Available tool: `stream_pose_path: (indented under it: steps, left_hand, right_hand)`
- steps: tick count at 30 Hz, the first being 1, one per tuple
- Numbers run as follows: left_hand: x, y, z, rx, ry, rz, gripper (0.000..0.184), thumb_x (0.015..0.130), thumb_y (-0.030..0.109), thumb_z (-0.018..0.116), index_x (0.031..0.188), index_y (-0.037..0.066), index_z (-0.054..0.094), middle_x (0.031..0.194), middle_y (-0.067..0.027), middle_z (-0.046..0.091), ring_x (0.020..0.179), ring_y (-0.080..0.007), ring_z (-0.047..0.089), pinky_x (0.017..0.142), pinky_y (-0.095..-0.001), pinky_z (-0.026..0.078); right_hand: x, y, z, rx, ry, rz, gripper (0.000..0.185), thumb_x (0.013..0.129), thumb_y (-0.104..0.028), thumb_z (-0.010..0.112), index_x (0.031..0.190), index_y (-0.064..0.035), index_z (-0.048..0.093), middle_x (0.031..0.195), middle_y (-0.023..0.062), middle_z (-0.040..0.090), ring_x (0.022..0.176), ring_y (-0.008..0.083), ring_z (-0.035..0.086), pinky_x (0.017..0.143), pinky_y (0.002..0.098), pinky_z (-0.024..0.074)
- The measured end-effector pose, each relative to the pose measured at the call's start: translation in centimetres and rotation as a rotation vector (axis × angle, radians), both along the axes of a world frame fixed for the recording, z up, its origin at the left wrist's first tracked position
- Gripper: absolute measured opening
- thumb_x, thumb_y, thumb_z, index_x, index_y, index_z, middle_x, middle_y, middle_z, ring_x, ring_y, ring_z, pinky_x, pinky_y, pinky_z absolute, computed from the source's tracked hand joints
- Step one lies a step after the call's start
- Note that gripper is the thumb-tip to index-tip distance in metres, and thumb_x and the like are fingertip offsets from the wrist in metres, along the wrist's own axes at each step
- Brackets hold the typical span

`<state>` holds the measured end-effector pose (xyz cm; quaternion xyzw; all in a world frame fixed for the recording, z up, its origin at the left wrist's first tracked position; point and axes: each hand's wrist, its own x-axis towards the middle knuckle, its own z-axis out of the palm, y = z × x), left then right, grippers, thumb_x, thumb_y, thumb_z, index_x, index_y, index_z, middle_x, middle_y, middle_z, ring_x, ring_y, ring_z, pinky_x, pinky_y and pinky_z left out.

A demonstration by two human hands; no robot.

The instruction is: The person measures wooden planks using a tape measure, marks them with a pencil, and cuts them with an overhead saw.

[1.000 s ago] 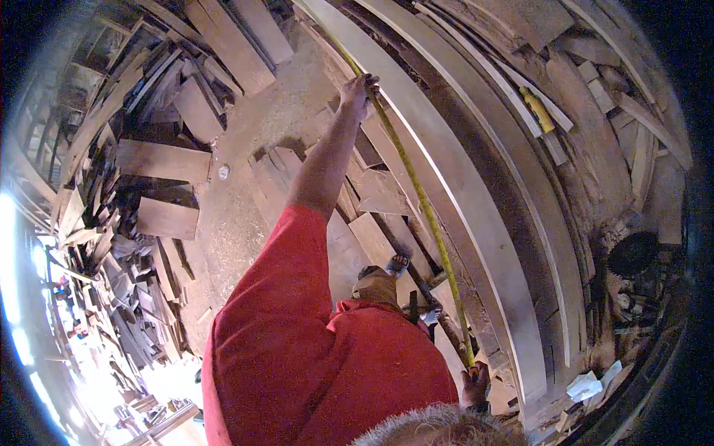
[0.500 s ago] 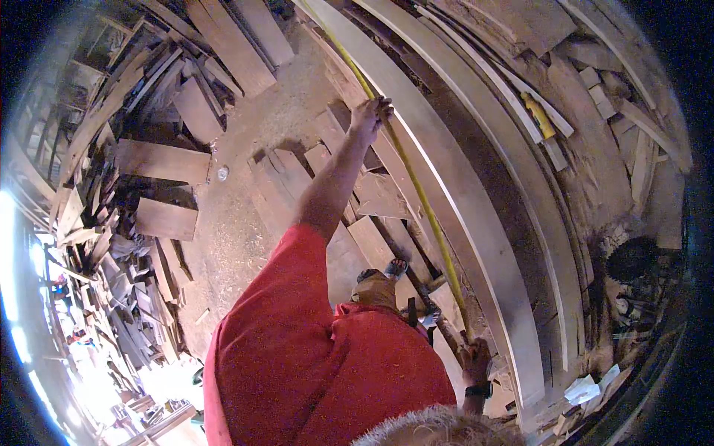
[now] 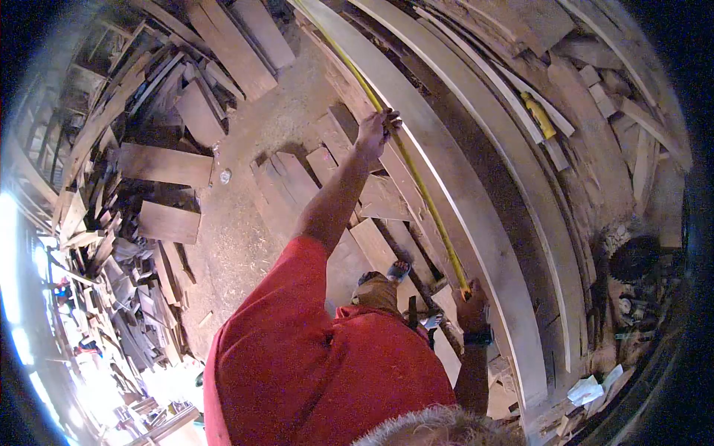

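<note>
A yellow tape measure [image 3: 425,195] is stretched along the near edge of a long pale board [image 3: 476,215]. My left hand [image 3: 377,132] pinches the tape partway along, beside the board's edge. Beyond that hand the tape carries on toward the top of the view. At the tape's near end, my right hand [image 3: 473,301] is closed around it, with a dark watch on the wrist. The right hand's fingers are in shadow, and whether a tape case sits in them is hard to see.
More long boards [image 3: 513,163] lie parallel on the right. A yellow tool or bottle [image 3: 538,115] rests on strips there, near a dark round blade-like disc [image 3: 634,259]. Offcuts [image 3: 169,221] and scrap wood pile up on the left. Short planks [image 3: 285,178] lie on the sawdust-covered floor [image 3: 238,245].
My right hand has moved forward along the board, bringing the tape's near end with it. My left hand has shifted slightly back and to the right, still on the tape.
</note>
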<state>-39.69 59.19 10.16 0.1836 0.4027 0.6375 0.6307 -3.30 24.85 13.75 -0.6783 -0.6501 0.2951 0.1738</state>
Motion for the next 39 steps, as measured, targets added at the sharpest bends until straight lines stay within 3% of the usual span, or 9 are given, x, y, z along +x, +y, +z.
stream_pose_path:
  steps: [7,10,14,15,23,25,32,34,39]
  left_hand:
    - [-0.4,1.4,-2.6,0.007,0.036,-0.024,0.026,0.095,0.017,0.049,0.111,-0.002,0.057,0.095,-0.0171,0.065,0.080,-0.0276,0.064,0.074,-0.0369,0.055]
    - [-5.8,4.8,-9.7,0.400,1.819,-0.345,0.038,0.097,0.021,0.044,0.128,-0.001,0.049,0.124,-0.0213,0.056,0.108,-0.0365,0.055,0.095,-0.0494,0.044]
    - [-3.3,3.0,-4.3,0.382,1.790,-0.555,0.040,0.102,0.031,0.038,0.122,0.000,0.055,0.119,-0.0189,0.059,0.108,-0.0302,0.057,0.098,-0.0419,0.044]
    - [-3.6,2.9,-6.2,0.907,1.576,-0.356,0.044,0.101,0.036,0.041,0.120,0.000,0.058,0.113,-0.0171,0.063,0.109,-0.0287,0.057,0.100,-0.0401,0.043]
    - [6.6,-3.3,-5.2,0.100,0.731,-0.477,0.043,0.100,0.027,0.043,0.129,-0.003,0.050,0.133,-0.0205,0.053,0.125,-0.0328,0.049,0.107,-0.0381,0.036]
    - [9.9,-6.6,-4.7,0.531,1.470,-0.680,0.041,0.099,0.024,0.042,0.130,-0.001,0.050,0.136,-0.0189,0.050,0.125,-0.0313,0.048,0.109,-0.0371,0.033]
    - [20.5,-16.7,-4.6,0.966,1.693,-0.835,0.043,0.100,0.028,0.041,0.131,0.000,0.050,0.132,-0.0168,0.054,0.122,-0.0278,0.051,0.105,-0.0367,0.039]
    - [24.4,-20.2,-2.1,-0.228,0.106,-0.803,0.041,0.099,0.030,0.046,0.126,-0.001,0.053,0.121,-0.0136,0.061,0.111,-0.0224,0.059,0.091,-0.0342,0.050]
    - [31.6,-26.7,0.3,0.014,0.766,-1.028,0.033,0.096,0.027,0.052,0.116,0.001,0.057,0.108,-0.0103,0.066,0.102,-0.0195,0.063,0.077,-0.0355,0.054]
  right_hand:
    - [-0.7,2.0,-1.2,-0.016,0.061,0.023,0.036,0.081,-0.015,0.066,0.110,0.0012,0.051,0.099,0.0262,0.059,0.095,0.0421,0.058,0.083,0.0455,0.0473]
    - [-1.6,2.3,0.1,0.169,0.135,-0.010,0.038,0.084,-0.018,0.066,0.115,-0.0008,0.052,0.108,0.0252,0.059,0.101,0.0406,0.058,0.088,0.0452,0.0470]
    - [0.1,2.0,0.6,0.092,0.161,-0.051,0.034,0.083,-0.017,0.064,0.112,-0.0012,0.055,0.104,0.0236,0.061,0.092,0.0403,0.062,0.083,0.0441,0.0507]
    - [0.4,1.6,0.0,0.106,0.188,-0.077,0.036,0.081,-0.019,0.066,0.112,-0.0043,0.056,0.102,0.0212,0.062,0.090,0.0386,0.063,0.082,0.0453,0.0510]
    - [4.1,-0.1,0.0,0.085,-0.092,-0.195,0.034,0.083,-0.030,0.067,0.111,-0.0133,0.059,0.103,0.0116,0.065,0.094,0.0342,0.063,0.078,0.0469,0.0501]
    - [7.3,-2.0,0.8,0.040,-0.143,-0.209,0.034,0.083,-0.032,0.066,0.112,-0.0145,0.060,0.103,0.0107,0.065,0.095,0.0332,0.063,0.080,0.0466,0.0499]
    - [22.6,-13.3,0.4,-0.152,-0.337,-0.381,0.031,0.078,-0.027,0.070,0.108,-0.0192,0.067,0.104,0.0053,0.069,0.093,0.0312,0.065,0.079,0.0425,0.0536]
    - [26.9,-18.0,-0.8,0.000,-0.472,-0.394,0.034,0.074,-0.024,0.071,0.108,-0.0198,0.068,0.104,0.0039,0.068,0.095,0.0288,0.062,0.080,0.0428,0.0516]
    - [34.6,-24.5,-0.6,-0.021,-0.548,-0.408,0.033,0.078,-0.024,0.069,0.109,-0.0183,0.066,0.104,0.0054,0.066,0.095,0.0310,0.061,0.080,0.0437,0.0506]
